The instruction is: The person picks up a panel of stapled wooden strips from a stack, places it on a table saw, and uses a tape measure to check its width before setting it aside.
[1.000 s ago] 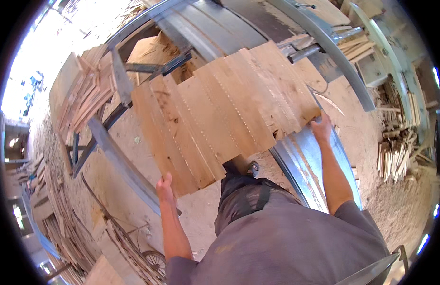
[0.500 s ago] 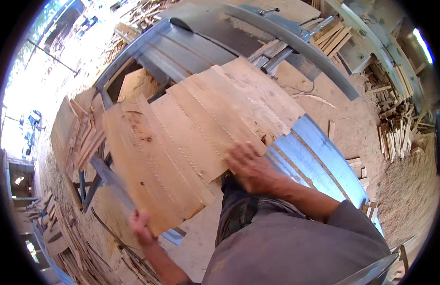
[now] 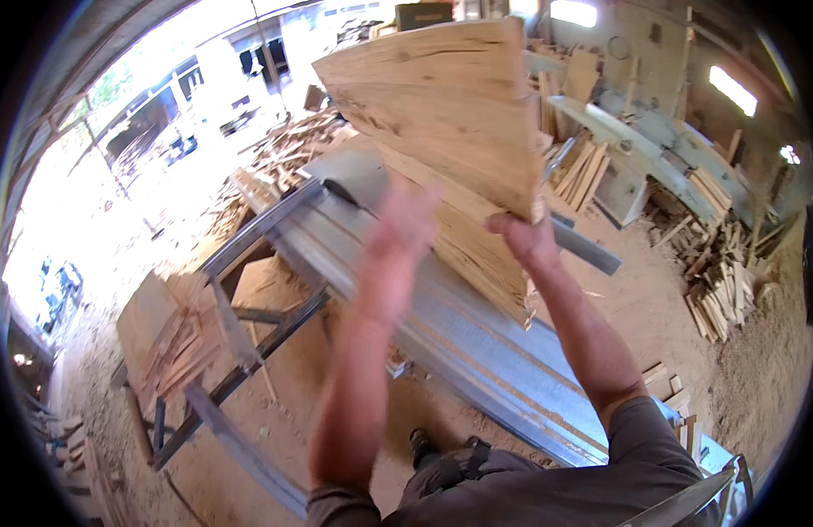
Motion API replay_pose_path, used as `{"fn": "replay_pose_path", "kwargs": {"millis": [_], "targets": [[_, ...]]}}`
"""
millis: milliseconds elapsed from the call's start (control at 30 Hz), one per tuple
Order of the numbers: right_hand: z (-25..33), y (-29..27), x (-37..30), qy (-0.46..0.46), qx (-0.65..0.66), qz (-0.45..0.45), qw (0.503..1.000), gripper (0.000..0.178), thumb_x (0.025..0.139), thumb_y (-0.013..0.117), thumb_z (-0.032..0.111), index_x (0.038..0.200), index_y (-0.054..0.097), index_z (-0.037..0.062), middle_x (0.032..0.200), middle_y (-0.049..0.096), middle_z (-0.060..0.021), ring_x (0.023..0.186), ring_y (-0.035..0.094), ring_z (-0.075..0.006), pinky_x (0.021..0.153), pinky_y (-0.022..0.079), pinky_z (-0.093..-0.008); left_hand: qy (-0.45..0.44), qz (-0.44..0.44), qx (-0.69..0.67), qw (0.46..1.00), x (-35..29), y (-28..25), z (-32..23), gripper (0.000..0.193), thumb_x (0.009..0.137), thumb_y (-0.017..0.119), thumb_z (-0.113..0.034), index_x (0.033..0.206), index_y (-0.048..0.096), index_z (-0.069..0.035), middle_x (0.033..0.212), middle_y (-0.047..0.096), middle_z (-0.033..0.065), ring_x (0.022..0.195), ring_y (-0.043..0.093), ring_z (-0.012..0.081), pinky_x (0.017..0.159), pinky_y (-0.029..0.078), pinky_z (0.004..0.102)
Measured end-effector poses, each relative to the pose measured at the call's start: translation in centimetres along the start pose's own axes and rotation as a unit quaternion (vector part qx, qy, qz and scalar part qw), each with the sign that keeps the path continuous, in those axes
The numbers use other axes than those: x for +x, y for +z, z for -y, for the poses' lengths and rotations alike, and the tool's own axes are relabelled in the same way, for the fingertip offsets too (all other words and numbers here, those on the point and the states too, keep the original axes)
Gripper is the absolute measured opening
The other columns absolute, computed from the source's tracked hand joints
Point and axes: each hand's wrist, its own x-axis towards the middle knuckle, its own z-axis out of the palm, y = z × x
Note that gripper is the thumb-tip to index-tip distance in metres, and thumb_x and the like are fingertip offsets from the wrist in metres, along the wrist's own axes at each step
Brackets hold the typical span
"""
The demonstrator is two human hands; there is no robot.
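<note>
A wide light-wood panel (image 3: 433, 88) with dark knots stands tilted up over the far side of the metal saw table (image 3: 494, 342). My right hand (image 3: 528, 239) is closed on its lower right corner, thumb toward me. Beneath it another wooden board (image 3: 468, 241) slopes across the table; whether the two are joined I cannot make out. My left hand (image 3: 406, 215) is raised in front of the boards, so smeared by motion that its fingers do not show clearly. A dark saw blade (image 3: 341, 193) sticks up from the table left of the boards.
To the left, a wooden box-like stand (image 3: 183, 334) holds thin offcuts. Scrap wood (image 3: 292, 149) is heaped behind the table. Stacked strips (image 3: 586, 176) and a pile of short sticks (image 3: 723, 294) lie at the right. A metal rail (image 3: 586, 246) juts out beyond the boards.
The wood, lying nearly flat before me with both hands on it, has moved away and one panel is now tilted up. My left hand has left the near left edge and swung up and forward.
</note>
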Motion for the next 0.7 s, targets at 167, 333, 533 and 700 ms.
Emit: {"fn": "replay_pose_path", "kwargs": {"millis": [167,333,533,700], "targets": [[-1.3,-6.9,1.1,0.01,0.159,-0.103,0.982,0.047,0.064,0.073,-0.015,0.109,0.066,-0.0042,0.104,0.07,-0.0137,0.097,0.066,-0.0248,0.077,0.056,-0.0374,-0.275,-0.083,-0.124,0.95,-9.4,-2.2,23.9,0.087,0.097,0.068,-0.018,0.161,0.014,0.002,0.139,0.057,0.0137,0.125,0.056,0.0273,0.106,0.046,0.0453],[-3.0,-11.9,1.9,-0.004,0.247,-0.168,0.954,0.059,0.06,0.067,-0.023,0.115,0.065,-0.0027,0.11,0.068,-0.0154,0.099,0.067,-0.0327,0.081,0.058,-0.0415,-0.438,-0.099,-0.131,0.884,-13.6,-0.6,35.1,0.088,0.097,0.066,-0.017,0.161,0.008,0.001,0.137,0.056,0.0201,0.126,0.055,0.0348,0.105,0.046,0.0505],[-4.7,-15.0,4.5,0.009,0.259,-0.19,0.947,0.047,0.066,0.066,-0.022,0.11,0.064,-0.0048,0.106,0.068,-0.015,0.096,0.067,-0.0313,0.077,0.057,-0.0405,-0.325,-0.112,-0.073,0.936,-13.2,2.0,39.6,0.072,0.091,0.067,-0.008,0.152,0.029,0.003,0.136,0.056,0.0182,0.127,0.055,0.0273,0.104,0.046,0.0406],[-5.5,-17.7,4.8,0.026,0.255,-0.22,0.941,0.05,0.067,0.065,-0.023,0.113,0.063,-0.0035,0.112,0.067,-0.0133,0.104,0.065,-0.0306,0.088,0.056,-0.0412,-0.294,-0.092,-0.081,0.948,-12.2,3.7,40.1,0.082,0.085,0.076,-0.015,0.151,0.031,0.004,0.138,0.057,0.0203,0.133,0.051,0.0294,0.108,0.042,0.043]]}}
